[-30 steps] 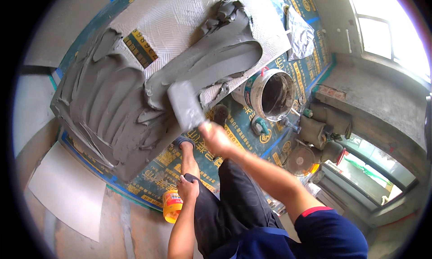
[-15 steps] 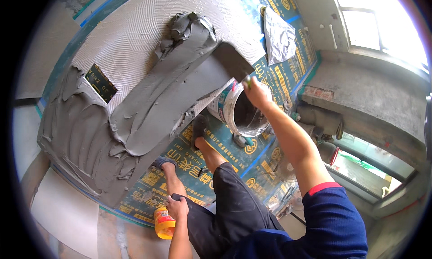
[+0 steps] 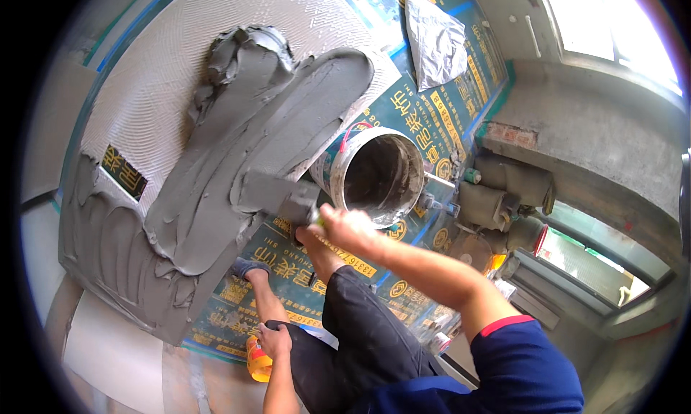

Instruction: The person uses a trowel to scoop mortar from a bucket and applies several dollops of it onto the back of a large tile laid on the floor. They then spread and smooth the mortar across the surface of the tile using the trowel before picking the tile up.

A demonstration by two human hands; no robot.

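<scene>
A large tile (image 3: 165,69) lies back-side up on the floor, its grooved surface partly covered with thick grey mortar (image 3: 237,148). My right hand (image 3: 345,227) grips the handle of a flat trowel (image 3: 277,194), whose mortar-smeared blade rests on the mortar near the tile's near edge. My left hand (image 3: 275,340) rests low on my knee, fingers curled, beside an orange bottle (image 3: 258,358). I squat with one foot (image 3: 248,270) by the tile's edge.
A mortar-coated bucket (image 3: 381,176) stands right of the tile on blue printed floor sheeting (image 3: 425,119). A crumpled grey bag (image 3: 435,40) lies further off. Grey sacks and tools (image 3: 497,198) crowd a concrete wall under a window. A white tile (image 3: 108,349) lies near left.
My right hand swept the trowel from the tile's near side up to the far end by the bucket, then back down toward me, spreading the mortar. My left hand stayed low.
</scene>
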